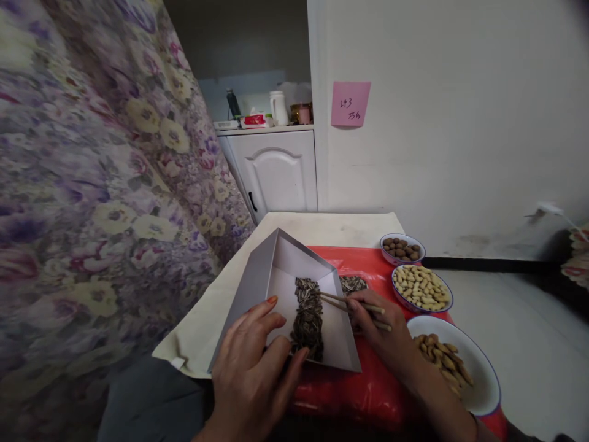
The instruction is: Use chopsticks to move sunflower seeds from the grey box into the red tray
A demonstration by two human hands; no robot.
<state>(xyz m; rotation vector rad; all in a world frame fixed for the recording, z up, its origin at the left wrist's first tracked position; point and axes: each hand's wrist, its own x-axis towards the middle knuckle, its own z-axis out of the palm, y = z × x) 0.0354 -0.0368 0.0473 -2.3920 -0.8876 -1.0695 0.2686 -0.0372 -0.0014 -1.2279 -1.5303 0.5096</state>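
Observation:
A grey-white open box [284,265] lies on the table, with a strip of striped sunflower seeds [308,316] running down its inside. My right hand [380,322] grips a pair of wooden chopsticks [340,299], whose tips reach over the right edge of the box to the seeds. Over the near left part of the box, my left hand [253,362] has its fingers spread, the thumb close to the lower end of the seed strip. Whether it presses on the box I cannot tell. Behind the chopsticks, a container of more sunflower seeds [353,283] is partly hidden.
Along the right edge stand a bowl of walnuts [390,256], a bowl of peanuts [407,304] and a larger white bowl [485,374] of long brown pieces. A red cover [322,253] lies over a cream cloth [350,224]. A floral curtain [115,184] hangs at the left.

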